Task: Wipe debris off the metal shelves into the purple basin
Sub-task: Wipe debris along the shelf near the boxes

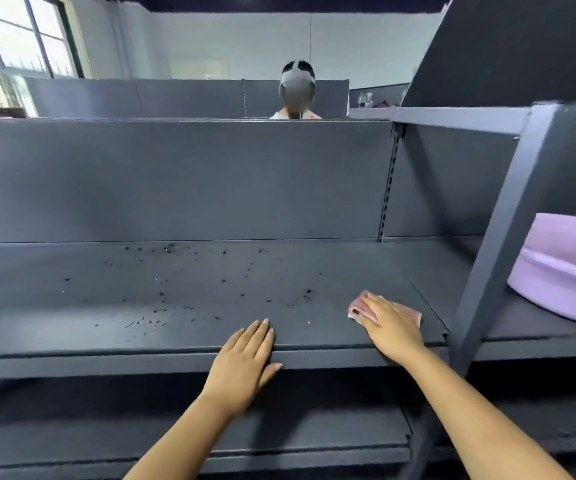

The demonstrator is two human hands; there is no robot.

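- Right hand [392,322] presses flat, fingers straight, on a pink cloth [413,313] on the grey shelf [72,306].
- Left hand [245,365] rests flat, fingers together, on the shelf's front edge.
- Dark crumbs [162,306] lie scattered to the left of the cloth.
- Purple basin [563,268] sits on the neighbouring shelf, far right.
- No readable writing.

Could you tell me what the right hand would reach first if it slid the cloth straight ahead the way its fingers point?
The right hand, flat on the pink cloth, points up-left across the shelf. It would probably first meet the dark debris specks just ahead, though depth is hard to judge.
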